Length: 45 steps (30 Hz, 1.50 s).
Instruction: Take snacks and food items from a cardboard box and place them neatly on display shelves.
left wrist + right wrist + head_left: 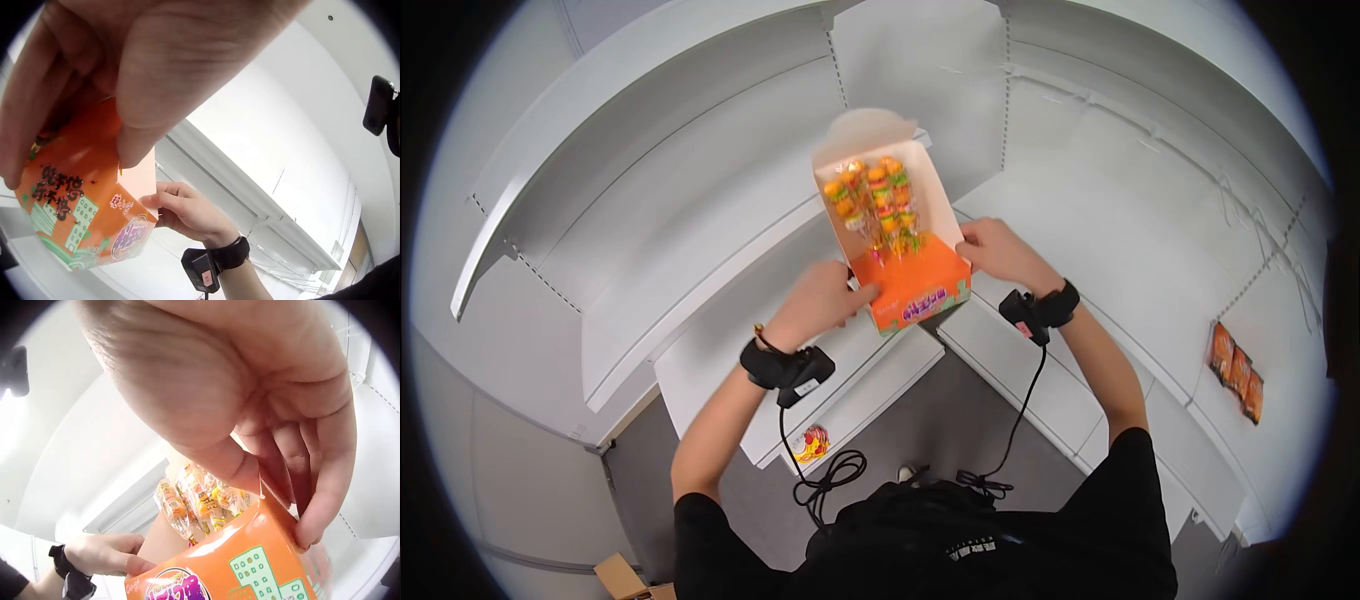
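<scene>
An orange cardboard display box (915, 285) with its pale lid flap (868, 130) raised is held up over the shelves. Inside lie several wrapped burger-shaped candies (885, 195) in clear film. My left hand (808, 303) grips the box's left side, thumb on the front panel and fingers around the side wall. At the opposite side, my right hand (998, 250) pinches the wall near the front corner. In the right wrist view, the right thumb is at the inner face of the wall and the fingers (325, 487) are outside.
White shelves (1100, 230) run along both sides and meet in a corner behind the box. Orange-red snack packets (1236, 372) lie on the right shelf. A red and yellow packet (810, 443) rests at the lower left. Black cables (828, 485) hang from the wrist cameras. An open carton (622, 578) stands lower left.
</scene>
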Each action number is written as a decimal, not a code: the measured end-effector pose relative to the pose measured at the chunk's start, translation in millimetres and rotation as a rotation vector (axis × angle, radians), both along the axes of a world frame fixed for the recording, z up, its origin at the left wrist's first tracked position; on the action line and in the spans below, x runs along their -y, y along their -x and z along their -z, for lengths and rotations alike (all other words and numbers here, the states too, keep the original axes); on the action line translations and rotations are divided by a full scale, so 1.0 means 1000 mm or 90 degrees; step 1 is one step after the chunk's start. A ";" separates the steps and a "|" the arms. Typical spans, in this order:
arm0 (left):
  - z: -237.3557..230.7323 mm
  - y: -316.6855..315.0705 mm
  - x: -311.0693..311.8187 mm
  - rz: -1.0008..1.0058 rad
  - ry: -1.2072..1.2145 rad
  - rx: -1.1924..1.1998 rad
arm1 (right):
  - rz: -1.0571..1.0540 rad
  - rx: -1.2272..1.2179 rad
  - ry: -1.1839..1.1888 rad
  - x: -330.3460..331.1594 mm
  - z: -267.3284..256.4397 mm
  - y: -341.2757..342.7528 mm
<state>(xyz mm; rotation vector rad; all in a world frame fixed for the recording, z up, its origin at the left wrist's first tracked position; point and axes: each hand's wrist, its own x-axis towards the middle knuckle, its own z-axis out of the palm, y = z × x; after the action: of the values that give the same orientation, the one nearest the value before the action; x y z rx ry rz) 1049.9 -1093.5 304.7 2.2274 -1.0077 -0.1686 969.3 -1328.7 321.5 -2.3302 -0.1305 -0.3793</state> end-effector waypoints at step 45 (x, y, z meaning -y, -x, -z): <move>0.005 0.092 0.018 -0.141 0.097 -0.274 | -0.010 0.050 0.028 0.010 0.051 0.015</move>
<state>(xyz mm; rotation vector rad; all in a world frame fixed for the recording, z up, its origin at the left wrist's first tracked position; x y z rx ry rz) 957.6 -1111.7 299.6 2.0248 -0.5213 -0.4352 954.3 -1338.8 270.8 -2.3566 -0.1965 -0.4653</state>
